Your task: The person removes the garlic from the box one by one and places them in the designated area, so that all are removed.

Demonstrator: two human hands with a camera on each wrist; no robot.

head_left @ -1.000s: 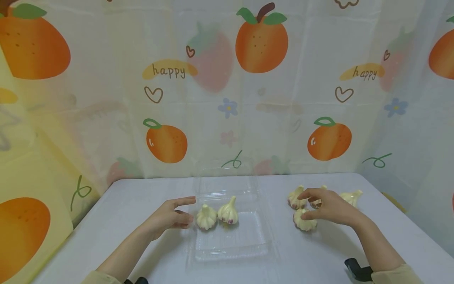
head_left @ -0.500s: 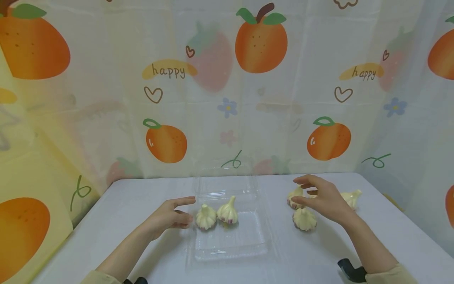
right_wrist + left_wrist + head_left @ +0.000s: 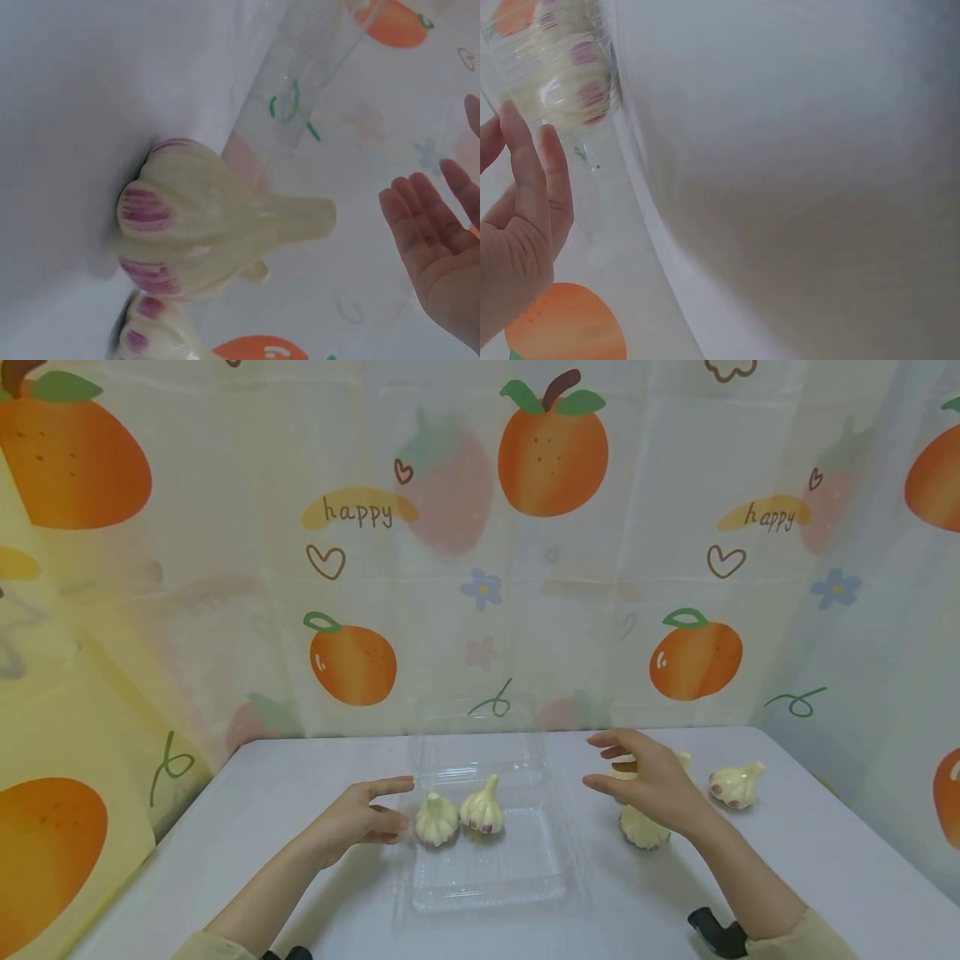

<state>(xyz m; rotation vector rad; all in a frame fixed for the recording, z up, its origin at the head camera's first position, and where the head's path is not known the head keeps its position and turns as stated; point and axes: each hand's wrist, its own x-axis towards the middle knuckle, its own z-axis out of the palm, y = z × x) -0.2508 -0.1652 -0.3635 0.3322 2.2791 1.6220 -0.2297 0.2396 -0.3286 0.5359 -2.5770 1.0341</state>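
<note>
Above the loose garlic bulbs (image 3: 646, 829), right of the clear box (image 3: 523, 860), right hand (image 3: 649, 782) hovers empty — thumb and fingers apart. Left hand (image 3: 362, 820) has fingers extended at the box's left edge, contact unclear. Two bulbs (image 3: 482, 810) inside. Likely mid-loading — next move calls for gripping one loose bulb.

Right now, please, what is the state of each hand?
Left hand: open, at the box.
Right hand: open, holding nothing, near the loose garlic.

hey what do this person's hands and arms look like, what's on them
The left hand and right hand are bare, without gloves. Pale beige sleeves end on the forearms. A black piece shows beside each sleeve; how it attaches is unclear.
</note>
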